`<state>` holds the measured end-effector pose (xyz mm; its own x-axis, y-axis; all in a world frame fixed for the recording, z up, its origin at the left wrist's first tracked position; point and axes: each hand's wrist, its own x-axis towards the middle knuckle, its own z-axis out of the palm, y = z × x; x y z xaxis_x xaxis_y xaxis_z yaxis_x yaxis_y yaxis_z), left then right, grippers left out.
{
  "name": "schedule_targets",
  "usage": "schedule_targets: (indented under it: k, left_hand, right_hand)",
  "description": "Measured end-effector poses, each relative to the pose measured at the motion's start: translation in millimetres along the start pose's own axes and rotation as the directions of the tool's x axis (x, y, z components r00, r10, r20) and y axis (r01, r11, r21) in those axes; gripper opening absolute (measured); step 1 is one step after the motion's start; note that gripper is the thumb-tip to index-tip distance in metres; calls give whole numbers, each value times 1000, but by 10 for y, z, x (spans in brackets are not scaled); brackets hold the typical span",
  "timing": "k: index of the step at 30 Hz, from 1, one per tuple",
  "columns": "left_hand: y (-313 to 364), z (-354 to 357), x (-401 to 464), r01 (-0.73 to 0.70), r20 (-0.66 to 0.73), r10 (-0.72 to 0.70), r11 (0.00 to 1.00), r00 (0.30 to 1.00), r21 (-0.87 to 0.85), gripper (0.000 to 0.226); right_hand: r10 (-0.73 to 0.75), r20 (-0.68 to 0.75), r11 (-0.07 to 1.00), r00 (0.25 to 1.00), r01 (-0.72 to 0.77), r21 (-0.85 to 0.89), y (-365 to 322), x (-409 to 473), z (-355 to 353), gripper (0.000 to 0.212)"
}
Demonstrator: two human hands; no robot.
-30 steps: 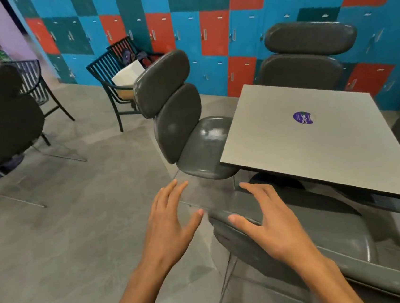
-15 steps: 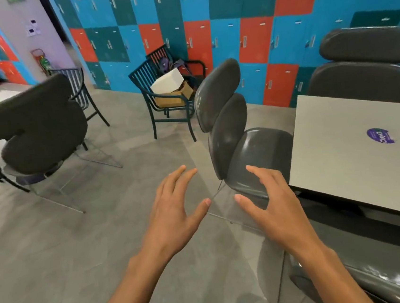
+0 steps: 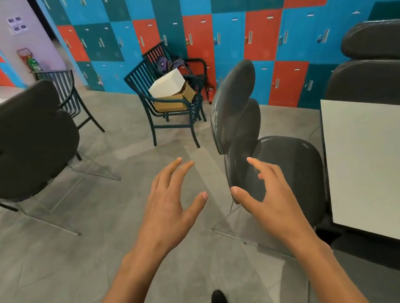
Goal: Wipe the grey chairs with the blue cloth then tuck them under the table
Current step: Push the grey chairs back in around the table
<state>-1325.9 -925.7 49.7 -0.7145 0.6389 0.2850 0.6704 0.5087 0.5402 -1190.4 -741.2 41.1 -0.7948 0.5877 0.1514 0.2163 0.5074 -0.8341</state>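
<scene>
Both the left hand (image 3: 167, 204) and the right hand (image 3: 270, 193) are held out with fingers spread, nothing gripped. The dark grey padded chair with two-lobed backrest (image 3: 239, 132) stands at the left edge of the grey square table (image 3: 373, 170), seat partly under. It should be pushed by its backrest, evenly (the blue cloth is not seen).

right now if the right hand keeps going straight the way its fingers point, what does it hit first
Most likely the backrest of the grey chair beside the table. The right hand is open, its fingers aimed up and forward at the lower back pad. Depth is unclear, so whether it already touches cannot be told.
</scene>
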Motion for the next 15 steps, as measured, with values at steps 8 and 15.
schedule_targets:
  k: [8,15]
  left_hand:
    - [-395,-87,1504,-21,32,21,1000,999,-16,70]
    - [-855,-152,2545,-49,68,49,999,996,-7,72]
  right_hand:
    - [70,-47,997,996,-69,20,-85,1503,200,76]
    - [103,-59,995,993,-104,-8,-197,2396,418,81]
